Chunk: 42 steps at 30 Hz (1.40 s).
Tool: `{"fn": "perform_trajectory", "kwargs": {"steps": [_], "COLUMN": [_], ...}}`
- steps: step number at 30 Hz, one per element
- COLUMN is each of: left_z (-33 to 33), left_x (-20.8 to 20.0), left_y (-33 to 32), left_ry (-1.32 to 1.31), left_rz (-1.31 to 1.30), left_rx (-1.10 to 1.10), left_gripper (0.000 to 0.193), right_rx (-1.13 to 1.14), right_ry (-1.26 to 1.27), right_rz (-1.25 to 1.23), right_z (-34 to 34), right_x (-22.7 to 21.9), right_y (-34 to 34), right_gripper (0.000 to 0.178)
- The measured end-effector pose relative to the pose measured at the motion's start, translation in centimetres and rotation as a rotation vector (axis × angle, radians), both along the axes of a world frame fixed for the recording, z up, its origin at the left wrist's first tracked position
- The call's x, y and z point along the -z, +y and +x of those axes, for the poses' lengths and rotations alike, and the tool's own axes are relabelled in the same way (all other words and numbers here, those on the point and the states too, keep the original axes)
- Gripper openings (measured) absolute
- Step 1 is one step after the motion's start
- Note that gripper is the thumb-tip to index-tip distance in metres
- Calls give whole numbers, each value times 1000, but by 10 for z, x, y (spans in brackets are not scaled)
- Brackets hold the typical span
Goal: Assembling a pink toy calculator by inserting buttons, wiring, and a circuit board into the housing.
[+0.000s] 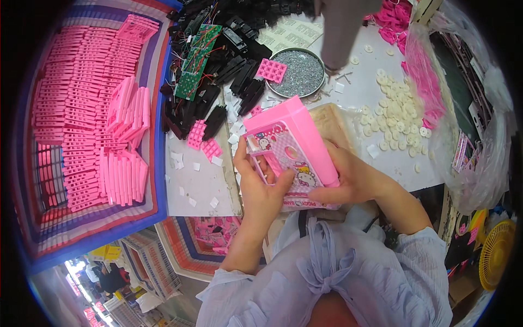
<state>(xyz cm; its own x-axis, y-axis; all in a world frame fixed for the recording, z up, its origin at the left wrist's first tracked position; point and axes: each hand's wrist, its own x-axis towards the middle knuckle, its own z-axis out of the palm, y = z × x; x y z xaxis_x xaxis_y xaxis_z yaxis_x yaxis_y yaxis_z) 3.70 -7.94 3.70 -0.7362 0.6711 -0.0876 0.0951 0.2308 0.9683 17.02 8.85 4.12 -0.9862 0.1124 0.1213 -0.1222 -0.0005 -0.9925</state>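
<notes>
Both hands hold a pink toy money box (317, 143), a tall plastic case tilted above the table's front edge. Its front panel (283, 155) carries cartoon pictures and a rectangular opening on the left. My left hand (259, 185) grips the left edge, fingers behind and around the opening, thumb on the front. My right hand (348, 177) is wrapped round the lower right side, its thumb across the lower front. Beyond the case lie pink keypads (271, 71), with more pink keypads (196, 134) left of it. A round tin (271, 54) full of small screws stands behind.
A large basket (160, 180) of stacked pink plastic frames (81, 103) stands left. Black parts (245, 98) and green circuit boards (199, 62) are heaped at the back. White discs (400, 111) lie right. A grey post (343, 32) hangs overhead; a lower basket (177, 245) holds pink parts.
</notes>
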Motion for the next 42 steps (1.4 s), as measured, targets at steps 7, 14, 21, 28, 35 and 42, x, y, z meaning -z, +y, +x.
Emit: {"fn": "perform_trajectory", "kwargs": {"steps": [7, 14, 21, 28, 35, 42], "left_z": [-35, -35, -50, -11, -26, -75], "left_x": [19, 13, 6, 7, 18, -9], "left_y": [5, 18, 26, 10, 11, 21], "left_ry": [-54, -363, -458, 8, 105, 353], "left_rz": [227, 353, 431, 223, 309, 512], "left_rx": [-93, -253, -224, -156, -40, 398], "left_gripper": [56, 39, 53, 45, 34, 22], "right_rx": [51, 14, 101, 149, 142, 375], "right_ry": [-68, -257, -210, -133, -82, -46], "right_rz": [-354, -384, -564, -539, -481, 600], "right_z": [0, 19, 22, 22, 27, 13], "right_x": [13, 17, 16, 15, 23, 29], "right_y": [-1, 0, 3, -6, 0, 60], "right_gripper": [76, 65, 59, 59, 59, 47]}}
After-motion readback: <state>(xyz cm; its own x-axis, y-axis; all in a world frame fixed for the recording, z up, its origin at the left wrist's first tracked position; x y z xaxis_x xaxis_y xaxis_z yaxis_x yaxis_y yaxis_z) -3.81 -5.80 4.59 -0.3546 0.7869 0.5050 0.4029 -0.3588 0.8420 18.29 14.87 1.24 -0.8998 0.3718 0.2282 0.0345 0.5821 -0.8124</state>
